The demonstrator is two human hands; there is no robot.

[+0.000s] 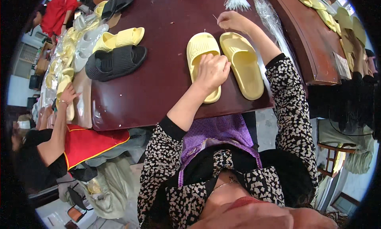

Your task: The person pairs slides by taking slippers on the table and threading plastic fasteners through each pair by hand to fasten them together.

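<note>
A pair of pale yellow slippers lies side by side on the dark red table (166, 70), toes pointing away from me. My left hand (213, 72) is closed at the foot opening of the left slipper (202, 42), its fingers curled over the strap's edge and partly hidden. Just beyond the toe of the right slipper (248, 76), my right hand (235, 22) pinches a thin strand, hard to make out. Past that hand, a bundle of fine white strands (237, 1) lies at the table's far side.
Left on the table are a black slipper (117, 63) and a yellow slipper (121, 39). Clear plastic wrap (272, 20) runs along the right edge. At the left, a co-worker's hand (68, 93) touches a yellow slipper. More slippers stand on the brown table (305, 34) at right.
</note>
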